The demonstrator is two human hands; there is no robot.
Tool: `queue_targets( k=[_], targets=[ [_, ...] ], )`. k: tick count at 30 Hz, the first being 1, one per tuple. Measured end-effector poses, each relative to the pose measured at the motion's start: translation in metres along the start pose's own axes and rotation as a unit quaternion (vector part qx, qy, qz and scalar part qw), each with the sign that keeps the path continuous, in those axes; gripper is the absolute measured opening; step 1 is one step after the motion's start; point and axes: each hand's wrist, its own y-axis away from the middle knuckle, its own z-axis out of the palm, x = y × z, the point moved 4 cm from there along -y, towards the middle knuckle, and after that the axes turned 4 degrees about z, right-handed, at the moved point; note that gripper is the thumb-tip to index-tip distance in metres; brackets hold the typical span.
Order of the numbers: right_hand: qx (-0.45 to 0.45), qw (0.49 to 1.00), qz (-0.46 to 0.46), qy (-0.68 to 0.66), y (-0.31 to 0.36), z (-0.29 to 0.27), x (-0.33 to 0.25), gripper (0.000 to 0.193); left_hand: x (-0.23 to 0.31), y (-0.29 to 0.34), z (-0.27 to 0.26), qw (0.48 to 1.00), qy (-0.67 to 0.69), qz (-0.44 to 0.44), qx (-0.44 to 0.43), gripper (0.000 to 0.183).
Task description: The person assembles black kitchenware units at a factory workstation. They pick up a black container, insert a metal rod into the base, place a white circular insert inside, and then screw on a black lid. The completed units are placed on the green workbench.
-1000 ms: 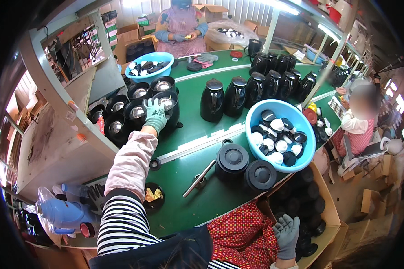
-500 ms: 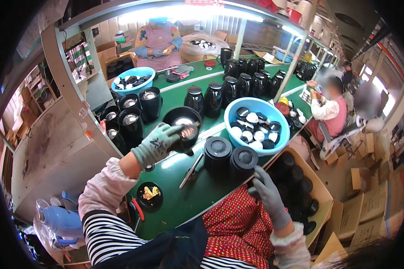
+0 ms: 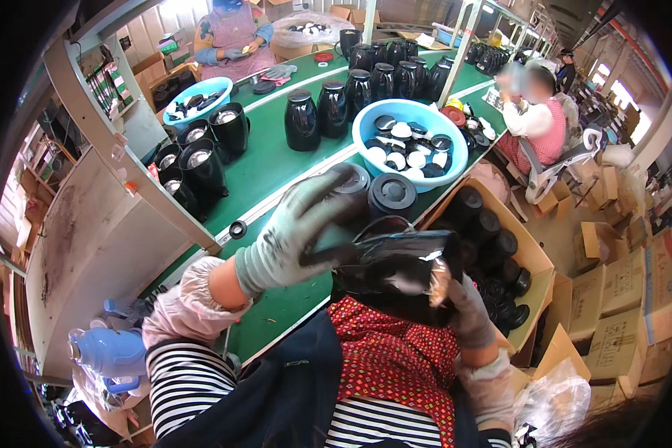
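In front of my apron a glossy black jug (image 3: 399, 272) lies tilted on its side, its shiny metal-lined mouth toward the right. My right hand (image 3: 472, 317), in a grey glove, is closed round the mouth end. My left hand (image 3: 295, 235), in a light green-grey glove, is at the jug's other end, its thumb against or just before it. Motion smears its fingers, so its grip is unclear. Behind the jug stand round black lidded pieces (image 3: 392, 194), one partly hidden by my left fingers.
A blue basin (image 3: 362, 142) of black and white caps stands beyond. Dark jugs (image 3: 302, 123) line the green table (image 3: 265, 168); open ones (image 3: 228, 131) stand left beside a post. A carton (image 3: 537, 299) of black parts is at right. Two co-workers sit farther off.
The jug has come from the table's left toward my body and turned on its side. My right hand has taken hold of it. The view has shifted, so the table appears higher.
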Motion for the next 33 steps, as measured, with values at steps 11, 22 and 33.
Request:
queue_targets(
  k=[11, 22, 33],
  targets=[
    [0.030, 0.954, 0.155, -0.255, 0.026, 0.014, 0.039, 0.060, -0.037, 0.100, 0.165, 0.827, 0.528, -0.189, 0.028, 0.119],
    [0.157, 0.762, -0.096, 0.621, -0.192, 0.003, 0.033, 0.089, -0.085, 0.209, 0.197, 0.611, 0.674, -0.408, 0.079, 0.084],
    [0.178, 0.757, 0.003, 0.629, -0.244, -0.005, 0.049, 0.090, -0.097, 0.208, 0.189, 0.605, 0.672, -0.422, 0.066, 0.074]
  ],
)
